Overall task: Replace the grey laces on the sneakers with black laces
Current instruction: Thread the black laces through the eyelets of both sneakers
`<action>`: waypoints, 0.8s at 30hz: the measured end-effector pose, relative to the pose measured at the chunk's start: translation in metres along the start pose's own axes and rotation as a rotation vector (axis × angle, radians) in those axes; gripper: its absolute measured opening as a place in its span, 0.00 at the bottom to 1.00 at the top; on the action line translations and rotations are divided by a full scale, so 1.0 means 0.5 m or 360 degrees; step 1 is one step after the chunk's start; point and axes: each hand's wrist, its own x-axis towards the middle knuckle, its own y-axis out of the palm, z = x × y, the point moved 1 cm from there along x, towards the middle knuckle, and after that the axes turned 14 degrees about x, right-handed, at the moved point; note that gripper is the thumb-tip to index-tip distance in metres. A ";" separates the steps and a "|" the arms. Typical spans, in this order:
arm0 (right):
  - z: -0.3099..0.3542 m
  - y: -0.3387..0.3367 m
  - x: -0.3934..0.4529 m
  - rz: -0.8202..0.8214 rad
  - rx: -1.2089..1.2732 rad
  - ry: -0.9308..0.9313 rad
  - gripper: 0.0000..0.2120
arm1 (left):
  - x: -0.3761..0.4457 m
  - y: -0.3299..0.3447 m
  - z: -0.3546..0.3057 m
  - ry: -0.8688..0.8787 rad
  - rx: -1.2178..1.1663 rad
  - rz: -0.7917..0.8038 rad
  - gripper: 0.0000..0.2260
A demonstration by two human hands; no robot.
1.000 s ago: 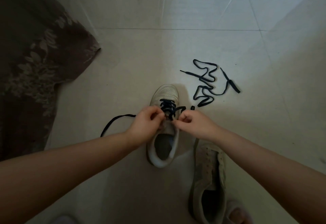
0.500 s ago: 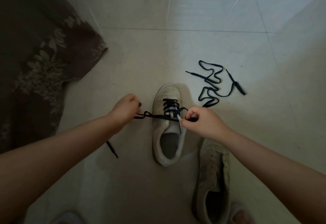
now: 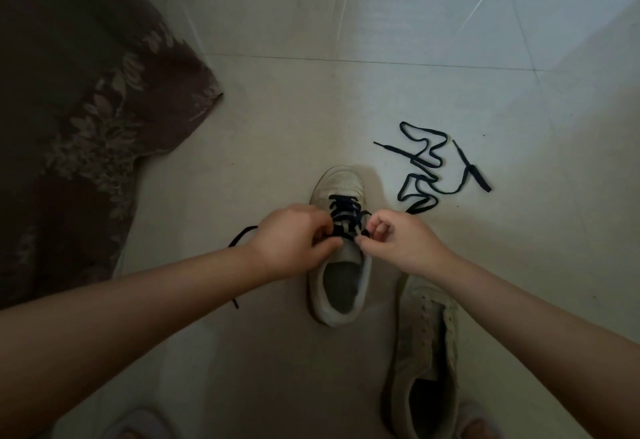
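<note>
Left hand back at sneaker, both hands' fingers pinching black lace, right hand, no legible writing

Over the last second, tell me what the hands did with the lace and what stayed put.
The left hand pulled the black lace out to the left, then came back to the sneaker and pinches the lace at the eyelets again. The right hand stayed at the right eyelets, fingers curled on the lace. The spare lace, the second sneaker and the patterned cloth lie as before.
</note>
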 end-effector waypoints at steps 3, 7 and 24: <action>-0.001 0.000 0.000 0.0003 -0.0013 -0.0019 0.09 | 0.014 0.006 -0.024 -0.0039 0.0156 -0.0101 0.14; -0.002 0.001 -0.001 -0.0006 -0.0008 -0.0023 0.09 | 0.030 0.016 -0.022 0.0057 0.0220 -0.0141 0.11; -0.013 0.007 0.005 -0.0025 -0.0037 -0.0077 0.13 | 0.057 0.016 -0.063 0.0100 0.0275 0.0084 0.11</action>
